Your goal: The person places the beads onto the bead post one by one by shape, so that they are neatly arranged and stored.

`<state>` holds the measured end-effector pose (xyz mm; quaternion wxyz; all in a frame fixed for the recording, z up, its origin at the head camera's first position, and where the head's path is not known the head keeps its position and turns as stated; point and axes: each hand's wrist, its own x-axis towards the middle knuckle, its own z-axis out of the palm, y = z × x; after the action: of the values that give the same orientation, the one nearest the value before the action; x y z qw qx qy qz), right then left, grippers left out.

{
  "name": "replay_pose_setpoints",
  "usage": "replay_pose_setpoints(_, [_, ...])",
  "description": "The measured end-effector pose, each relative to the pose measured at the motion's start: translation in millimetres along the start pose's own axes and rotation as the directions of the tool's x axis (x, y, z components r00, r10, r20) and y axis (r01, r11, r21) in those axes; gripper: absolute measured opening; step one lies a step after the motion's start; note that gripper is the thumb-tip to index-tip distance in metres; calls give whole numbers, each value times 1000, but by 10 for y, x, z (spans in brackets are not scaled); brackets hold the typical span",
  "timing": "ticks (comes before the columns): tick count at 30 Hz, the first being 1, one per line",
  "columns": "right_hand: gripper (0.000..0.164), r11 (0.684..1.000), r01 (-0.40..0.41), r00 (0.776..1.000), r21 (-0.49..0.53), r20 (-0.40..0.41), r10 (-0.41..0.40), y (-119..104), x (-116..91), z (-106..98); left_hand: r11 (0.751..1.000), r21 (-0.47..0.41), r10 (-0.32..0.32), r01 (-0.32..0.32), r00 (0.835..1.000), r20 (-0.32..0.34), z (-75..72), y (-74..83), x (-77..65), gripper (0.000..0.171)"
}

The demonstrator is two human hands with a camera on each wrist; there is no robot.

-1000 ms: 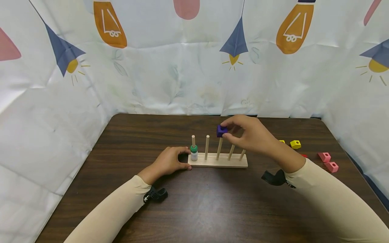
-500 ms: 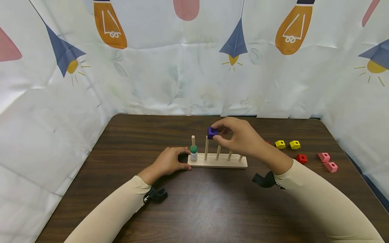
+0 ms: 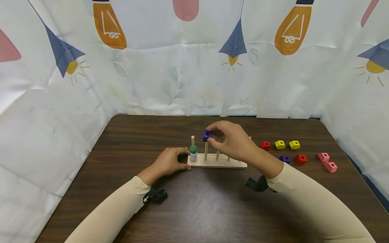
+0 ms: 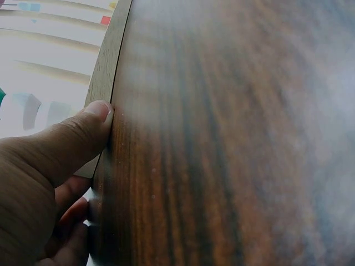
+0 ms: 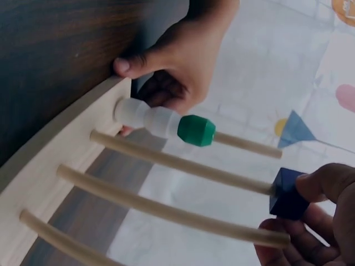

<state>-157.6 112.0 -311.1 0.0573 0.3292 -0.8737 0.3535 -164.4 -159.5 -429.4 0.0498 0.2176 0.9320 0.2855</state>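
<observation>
A pale wooden peg stand (image 3: 225, 164) with a row of upright pegs lies on the table. My left hand (image 3: 170, 161) grips its left end, the thumb (image 4: 99, 111) against the front edge. Two white beads (image 5: 133, 112) and a green bead (image 5: 197, 130) are stacked on the leftmost peg. With thumb and fingers, my right hand (image 3: 234, 140) pinches a purple block (image 3: 207, 135) at the top of the second peg (image 3: 206, 152). In the right wrist view this peg's tip meets the block; how far it enters the hole is hidden. My right hand partly covers the pegs farther right.
To the right lie red blocks (image 3: 301, 159), yellow blocks (image 3: 280, 144), pink blocks (image 3: 330, 167) and another purple block (image 3: 285, 159). The brown table (image 3: 194, 209) ends at a printed white curtain (image 3: 146, 84) behind and at the sides.
My right hand has carried the purple block leftward and slightly down, from above the third peg to the tip of the second. My left hand has stayed on the stand.
</observation>
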Motion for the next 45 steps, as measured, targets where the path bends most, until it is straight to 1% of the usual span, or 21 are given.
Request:
replay_pose_setpoints(4, [26,998,-57,998,-12,-16,57,-37,0,59,1000,-2,2,-2,1000,0,2,-4,-4,53])
replay_pose_setpoints(10, [29,991,-132,987,-21,-93,129,-122,-34,150,1000,-3,2,-2,1000,1,1,-6,-8,52])
replay_pose_setpoints(15, [35,989,-151,976,8,-155,150,-92,-102,274,1000,-5,1,-1,1000,6,-5,-2,-16,53])
replay_pose_setpoints(22, [50,983,-159,968,88,-180,173,41,-169,467,1000,-5,5,-5,1000,0,9,-21,-3,53])
replay_pose_setpoints(28, [70,973,-172,964,153,-177,199,135,-219,589,1000,5,5,-5,1000,-1,15,-31,-3,54])
replay_pose_setpoints(31, [75,964,-190,960,184,-170,221,173,-238,634,1000,4,1,-1,1000,2,15,-28,-6,55])
replay_pose_setpoints(34, [75,956,-212,958,203,-152,245,205,-248,670,1000,3,-1,1,1000,1,11,-21,-9,55])
replay_pose_setpoints(41, [66,941,-275,950,198,-98,298,266,-272,748,1000,-2,-7,7,1000,7,8,-12,-9,55])
replay_pose_setpoints(45, [59,935,-296,946,194,-79,315,277,-283,768,1000,-1,-12,12,1000,8,10,-14,-3,55])
